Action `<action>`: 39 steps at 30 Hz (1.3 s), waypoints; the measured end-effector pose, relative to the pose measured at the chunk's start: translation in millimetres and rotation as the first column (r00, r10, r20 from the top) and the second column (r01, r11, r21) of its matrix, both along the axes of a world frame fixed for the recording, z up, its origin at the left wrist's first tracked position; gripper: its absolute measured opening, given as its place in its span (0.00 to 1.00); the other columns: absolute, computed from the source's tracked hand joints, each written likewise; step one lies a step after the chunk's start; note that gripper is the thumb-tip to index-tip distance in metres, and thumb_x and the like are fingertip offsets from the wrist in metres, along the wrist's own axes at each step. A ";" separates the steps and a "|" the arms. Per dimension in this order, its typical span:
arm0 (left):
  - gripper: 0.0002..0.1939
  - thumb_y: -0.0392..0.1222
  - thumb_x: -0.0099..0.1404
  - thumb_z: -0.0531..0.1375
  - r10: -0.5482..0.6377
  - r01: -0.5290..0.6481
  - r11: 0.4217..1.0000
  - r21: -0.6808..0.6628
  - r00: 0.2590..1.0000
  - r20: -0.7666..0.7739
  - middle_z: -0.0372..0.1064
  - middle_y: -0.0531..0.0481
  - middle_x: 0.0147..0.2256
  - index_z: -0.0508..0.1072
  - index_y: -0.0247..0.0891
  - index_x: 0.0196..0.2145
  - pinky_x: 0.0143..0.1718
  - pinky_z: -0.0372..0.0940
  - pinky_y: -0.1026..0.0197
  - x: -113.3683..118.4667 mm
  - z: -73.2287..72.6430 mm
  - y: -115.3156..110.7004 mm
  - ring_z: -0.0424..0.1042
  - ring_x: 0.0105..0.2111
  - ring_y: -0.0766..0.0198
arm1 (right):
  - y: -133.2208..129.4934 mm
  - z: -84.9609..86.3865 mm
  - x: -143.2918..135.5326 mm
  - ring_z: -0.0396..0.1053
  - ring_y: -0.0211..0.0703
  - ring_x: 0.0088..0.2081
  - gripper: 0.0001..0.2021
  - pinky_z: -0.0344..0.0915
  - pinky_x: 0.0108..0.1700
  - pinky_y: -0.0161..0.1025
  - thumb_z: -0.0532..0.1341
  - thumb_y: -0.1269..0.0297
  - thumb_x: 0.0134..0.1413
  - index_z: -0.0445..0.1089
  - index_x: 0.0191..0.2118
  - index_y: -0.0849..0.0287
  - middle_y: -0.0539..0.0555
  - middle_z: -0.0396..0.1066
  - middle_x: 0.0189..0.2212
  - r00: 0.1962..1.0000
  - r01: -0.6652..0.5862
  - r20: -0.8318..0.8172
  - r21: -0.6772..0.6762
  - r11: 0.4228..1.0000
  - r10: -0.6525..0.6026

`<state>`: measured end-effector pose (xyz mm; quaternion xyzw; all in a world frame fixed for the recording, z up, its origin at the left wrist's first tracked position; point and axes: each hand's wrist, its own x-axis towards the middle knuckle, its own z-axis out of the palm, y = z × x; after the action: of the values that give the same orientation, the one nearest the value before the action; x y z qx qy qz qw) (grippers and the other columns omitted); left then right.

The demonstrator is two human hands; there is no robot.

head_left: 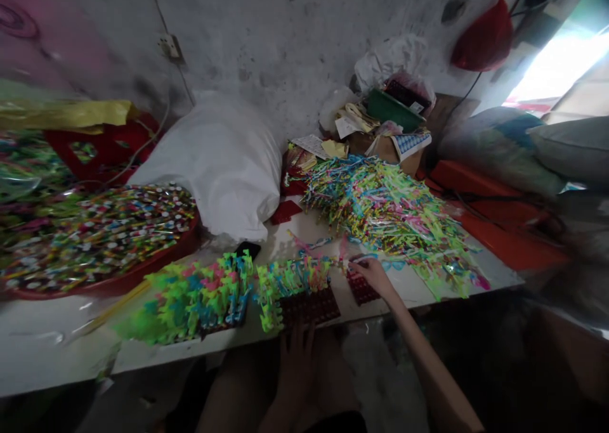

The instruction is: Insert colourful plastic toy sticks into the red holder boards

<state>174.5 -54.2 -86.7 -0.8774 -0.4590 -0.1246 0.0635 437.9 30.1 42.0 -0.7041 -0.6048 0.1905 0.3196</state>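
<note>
My left hand (297, 350) lies with fingers spread at the near edge of a dark red perforated tray (311, 306). Green, blue and pink plastic pieces (295, 276) stand in rows along the tray's back and left side. My right hand (371, 273) is over a second, smaller dark red tray (361, 290), its fingers pinched at a small piece too blurred to make out. Behind it spreads a large heap of thin colourful sticks (380, 205). Left of the trays stands a dense group of green, pink and blue figures (200, 293).
A red basin (128, 274) full of small colourful pieces is at the left, beside a white sack (228, 160). A dark phone (248, 250) lies near the sack. A green box (394, 111) sits at the back. Orange boxes (495, 211) stand at the right.
</note>
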 end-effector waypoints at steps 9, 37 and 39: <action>0.29 0.52 0.64 0.52 0.025 -0.026 0.994 -0.102 1.000 -0.015 0.53 0.39 0.60 0.54 0.43 0.61 0.57 0.47 0.40 -0.6 9.4 -1.5 0.53 0.59 0.49 | -25.3 -43.6 -9.3 0.70 0.43 0.35 0.10 0.65 0.41 0.40 0.60 0.63 0.44 0.67 0.35 0.60 0.54 0.72 0.32 0.998 -0.020 -0.057 0.010 1.000 0.021; 0.29 0.53 0.65 0.50 0.031 -0.034 0.994 -0.102 0.999 -0.028 0.54 0.42 0.60 0.55 0.41 0.61 0.56 0.46 0.40 1.6 15.7 -4.8 0.50 0.60 0.50 | -14.6 -49.9 -38.9 0.70 0.47 0.38 0.04 0.64 0.42 0.40 0.57 0.70 0.53 0.69 0.33 0.63 0.62 0.73 0.34 0.940 -0.112 0.310 -0.114 0.987 0.143; 0.29 0.53 0.65 0.49 0.025 -0.027 0.994 -0.105 0.999 -0.024 0.55 0.42 0.60 0.56 0.41 0.60 0.57 0.45 0.40 2.0 14.6 -4.8 0.51 0.59 0.50 | -12.6 -43.5 -39.9 0.70 0.46 0.38 0.05 0.64 0.43 0.40 0.56 0.71 0.53 0.69 0.33 0.64 0.62 0.73 0.35 0.929 -0.153 0.319 -0.129 0.980 0.187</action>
<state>176.4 -59.0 -72.1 -0.8748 -0.4756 -0.0895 0.0238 398.0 17.5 -1.4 -0.6865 -0.6977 0.1278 0.1598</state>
